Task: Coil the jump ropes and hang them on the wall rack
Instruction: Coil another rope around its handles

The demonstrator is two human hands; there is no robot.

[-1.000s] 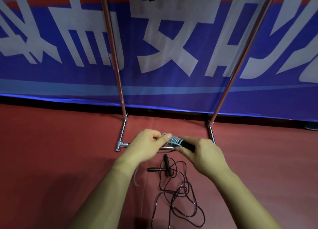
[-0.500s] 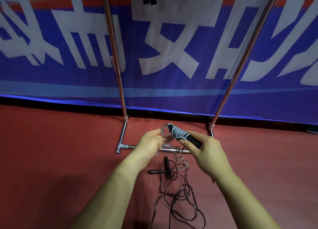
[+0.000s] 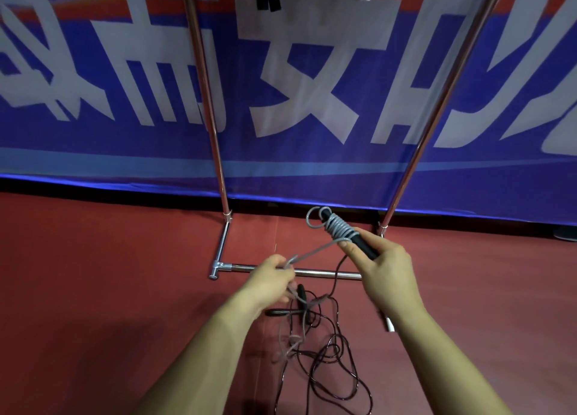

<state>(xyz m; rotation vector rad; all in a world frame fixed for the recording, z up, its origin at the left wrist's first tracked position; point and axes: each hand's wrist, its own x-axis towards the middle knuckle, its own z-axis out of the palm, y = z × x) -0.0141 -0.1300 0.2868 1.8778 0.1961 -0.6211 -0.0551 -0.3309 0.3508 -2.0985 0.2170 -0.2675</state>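
Grey cord [image 3: 338,227], wound in tight turns round a black handle [image 3: 367,250], sits right in the middle of the head view, above the floor and in front of the rack's base bar. The right hand [image 3: 390,277] has its fingers curled firmly round the handle's lower end, hiding that end completely. The handle is tilted, its long axis running from the fist up and away to the left, toward the banner [image 3: 312,71], with one loose loop off the tip. A straight strand runs down-left to the left hand [image 3: 268,280], which pinches it. Below that hand the cord blurs and is hard to follow. A thin, glossy black jump rope [image 3: 302,293] lies tangled on the red floor [image 3: 93,290], partly behind the left wrist. The shiny metal rack [image 3: 215,133] has round poles cut off at the top edge, as are dark and white pieces hanging there. A small white piece [image 3: 389,324] by the right wrist can't be made out.
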